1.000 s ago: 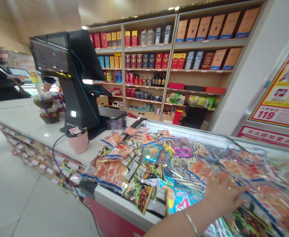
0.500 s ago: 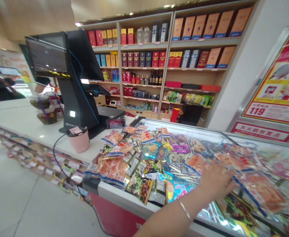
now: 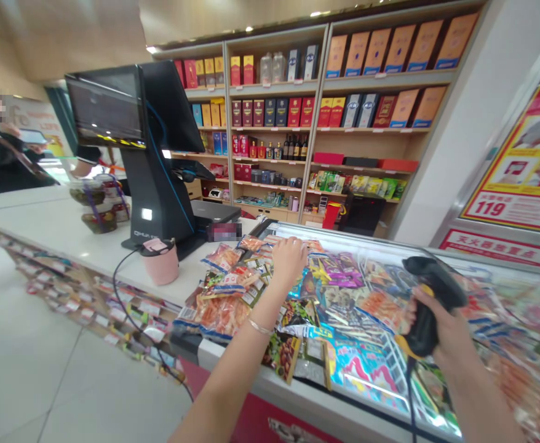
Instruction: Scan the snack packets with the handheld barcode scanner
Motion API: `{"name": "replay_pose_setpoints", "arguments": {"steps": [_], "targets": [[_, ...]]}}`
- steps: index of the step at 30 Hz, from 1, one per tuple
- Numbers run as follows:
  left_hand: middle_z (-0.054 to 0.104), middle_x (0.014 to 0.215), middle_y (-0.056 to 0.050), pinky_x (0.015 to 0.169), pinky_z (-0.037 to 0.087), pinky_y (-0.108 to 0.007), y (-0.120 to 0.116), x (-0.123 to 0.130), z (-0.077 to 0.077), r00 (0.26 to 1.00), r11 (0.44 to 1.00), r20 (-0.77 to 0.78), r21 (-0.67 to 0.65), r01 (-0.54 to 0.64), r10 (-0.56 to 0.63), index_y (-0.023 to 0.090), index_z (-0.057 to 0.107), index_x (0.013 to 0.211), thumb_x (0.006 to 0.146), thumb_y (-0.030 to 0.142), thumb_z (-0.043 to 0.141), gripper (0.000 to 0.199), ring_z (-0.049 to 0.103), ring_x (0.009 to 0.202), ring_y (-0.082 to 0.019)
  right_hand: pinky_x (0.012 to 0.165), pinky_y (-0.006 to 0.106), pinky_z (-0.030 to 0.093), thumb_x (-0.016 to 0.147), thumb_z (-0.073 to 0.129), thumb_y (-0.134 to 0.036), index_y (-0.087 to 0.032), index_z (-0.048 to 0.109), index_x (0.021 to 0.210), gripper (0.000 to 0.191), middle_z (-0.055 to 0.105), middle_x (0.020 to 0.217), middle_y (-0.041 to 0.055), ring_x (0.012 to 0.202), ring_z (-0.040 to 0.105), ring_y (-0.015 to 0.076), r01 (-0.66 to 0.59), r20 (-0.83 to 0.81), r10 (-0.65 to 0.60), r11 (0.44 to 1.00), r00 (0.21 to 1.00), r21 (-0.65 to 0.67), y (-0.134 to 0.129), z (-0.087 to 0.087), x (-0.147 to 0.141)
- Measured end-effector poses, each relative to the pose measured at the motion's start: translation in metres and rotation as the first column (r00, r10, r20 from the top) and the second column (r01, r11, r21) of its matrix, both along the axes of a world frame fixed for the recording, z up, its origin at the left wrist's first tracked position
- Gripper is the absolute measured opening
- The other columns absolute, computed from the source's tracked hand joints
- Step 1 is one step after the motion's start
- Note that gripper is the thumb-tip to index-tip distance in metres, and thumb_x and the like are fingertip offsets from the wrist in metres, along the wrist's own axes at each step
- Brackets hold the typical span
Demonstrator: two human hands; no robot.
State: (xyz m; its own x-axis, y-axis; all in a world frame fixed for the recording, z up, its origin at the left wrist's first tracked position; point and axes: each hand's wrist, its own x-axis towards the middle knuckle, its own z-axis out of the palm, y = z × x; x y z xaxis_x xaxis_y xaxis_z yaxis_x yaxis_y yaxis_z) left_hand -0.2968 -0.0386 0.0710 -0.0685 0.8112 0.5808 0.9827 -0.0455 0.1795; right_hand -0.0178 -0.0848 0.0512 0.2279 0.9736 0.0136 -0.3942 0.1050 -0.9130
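Observation:
My left hand [image 3: 289, 261], with a bracelet at the wrist, reaches to the back of a pile of snack packets [image 3: 224, 311] on a glass-topped case [image 3: 390, 400]. Its fingers are bent down and close together on the packets. Their tips are hidden, so what they grip does not show. In my right hand [image 3: 445, 326] is a black and yellow barcode scanner [image 3: 429, 301], held above the case with its cord hanging down. Blue packets [image 3: 366, 369] lie between my hands. More packets [image 3: 519, 381], somewhat blurred, lie at the right.
On the white counter at the left stand a black checkout terminal [image 3: 159, 178], a pink cup [image 3: 160, 263] and lidded tubs [image 3: 98, 209]. A cable [image 3: 127, 314] hangs over the front. Boxed goods fill the shelves [image 3: 274, 86] behind. Another person [image 3: 2, 154] stands at far left.
My left hand has moved from the packets at the right to the pile at the left. My right hand has risen into view with the scanner. The view has shifted slightly.

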Motion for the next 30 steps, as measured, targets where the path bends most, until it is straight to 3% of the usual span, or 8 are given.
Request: {"name": "replay_pose_setpoints", "arguments": {"steps": [3, 7, 11, 14, 19, 23, 26, 30], "targets": [[0.061, 0.116, -0.012, 0.101, 0.034, -0.039, 0.015, -0.023, -0.032, 0.990, 0.985, -0.020, -0.092, -0.144, 0.143, 0.016, 0.060, 0.112, 0.093, 0.026, 0.034, 0.033, 0.051, 0.110, -0.022, 0.032, 0.019, 0.042, 0.056, 0.084, -0.030, -0.018, 0.057, 0.064, 0.031, 0.052, 0.050, -0.0026, 0.036, 0.045, 0.0077, -0.154, -0.041, 0.149, 0.979, 0.988, -0.135, 0.033, -0.007, -0.043], [0.042, 0.143, -0.018, 0.104, 0.030, -0.050, 0.028, -0.027, -0.068, 0.954, 0.922, -0.064, -0.245, -0.301, 0.294, 0.011, 0.046, 0.134, 0.090, 0.025, 0.039, 0.047, 0.040, 0.127, -0.031, 0.033, 0.016, 0.040, 0.058, 0.082, -0.027, -0.016, 0.056, 0.064, 0.029, 0.052, 0.048, -0.0027, 0.036, 0.046, 0.0071, -0.265, -0.049, 0.261, 0.941, 0.964, -0.212, 0.066, -0.041, -0.081], [0.030, 0.149, -0.023, 0.102, 0.027, -0.061, 0.033, -0.022, -0.080, 0.896, 0.791, -0.137, -0.428, -0.438, 0.422, 0.007, 0.038, 0.141, 0.089, 0.029, 0.040, 0.057, 0.031, 0.133, -0.044, 0.035, 0.017, 0.042, 0.058, 0.083, -0.030, -0.014, 0.058, 0.061, 0.030, 0.055, 0.048, -0.0003, 0.037, 0.048, 0.0084, -0.307, 0.059, 0.328, 0.923, 0.943, -0.232, 0.073, -0.076, -0.096], [0.030, 0.149, -0.022, 0.101, 0.028, -0.064, 0.033, -0.020, -0.081, 0.881, 0.730, -0.177, -0.502, -0.464, 0.438, 0.010, 0.040, 0.141, 0.090, 0.026, 0.035, 0.054, 0.032, 0.133, -0.044, 0.035, 0.019, 0.042, 0.057, 0.083, -0.035, -0.013, 0.059, 0.061, 0.033, 0.055, 0.047, 0.0006, 0.036, 0.049, 0.0095, -0.328, 0.130, 0.362, 0.917, 0.923, -0.225, 0.069, -0.086, -0.096], [0.037, 0.145, -0.023, 0.100, 0.035, -0.055, 0.029, -0.015, -0.082, 0.921, 0.801, -0.161, -0.456, -0.388, 0.355, 0.008, 0.042, 0.138, 0.090, 0.015, 0.030, 0.051, 0.037, 0.131, -0.039, 0.035, 0.020, 0.043, 0.059, 0.082, -0.035, -0.016, 0.057, 0.059, 0.032, 0.056, 0.047, 0.0008, 0.036, 0.050, 0.0107, -0.339, 0.151, 0.375, 0.915, 0.915, -0.218, 0.065, -0.084, -0.094], [0.038, 0.145, -0.019, 0.093, 0.046, -0.040, 0.025, -0.004, -0.082, 0.990, 0.910, -0.098, -0.392, -0.136, 0.106, 0.014, 0.046, 0.133, 0.089, 0.013, 0.034, 0.046, 0.046, 0.124, -0.028, 0.035, 0.020, 0.043, 0.059, 0.082, -0.034, -0.016, 0.056, 0.059, 0.031, 0.056, 0.047, 0.0013, 0.036, 0.050, 0.0112, -0.330, 0.152, 0.367, 0.917, 0.918, -0.224, 0.065, -0.082, -0.094], [0.034, 0.148, -0.014, 0.097, 0.044, -0.034, 0.024, 0.000, -0.078, 0.994, 0.949, -0.096, -0.316, 0.022, -0.055, 0.017, 0.048, 0.130, 0.089, 0.016, 0.039, 0.042, 0.041, 0.129, -0.024, 0.035, 0.019, 0.043, 0.058, 0.083, -0.035, -0.015, 0.057, 0.060, 0.032, 0.056, 0.046, 0.0008, 0.036, 0.049, 0.0100, -0.308, 0.128, 0.344, 0.921, 0.930, -0.237, 0.064, -0.083, -0.093], [0.038, 0.146, -0.018, 0.108, 0.028, -0.047, 0.021, -0.001, -0.072, 0.970, 0.929, -0.164, -0.298, -0.220, 0.178, 0.011, 0.044, 0.136, 0.091, 0.023, 0.038, 0.047, 0.036, 0.132, -0.032, 0.035, 0.019, 0.043, 0.058, 0.083, -0.034, -0.015, 0.057, 0.061, 0.032, 0.056, 0.047, 0.0004, 0.036, 0.050, 0.0099, -0.304, 0.104, 0.331, 0.928, 0.938, -0.217, 0.064, -0.083, -0.091]]}}
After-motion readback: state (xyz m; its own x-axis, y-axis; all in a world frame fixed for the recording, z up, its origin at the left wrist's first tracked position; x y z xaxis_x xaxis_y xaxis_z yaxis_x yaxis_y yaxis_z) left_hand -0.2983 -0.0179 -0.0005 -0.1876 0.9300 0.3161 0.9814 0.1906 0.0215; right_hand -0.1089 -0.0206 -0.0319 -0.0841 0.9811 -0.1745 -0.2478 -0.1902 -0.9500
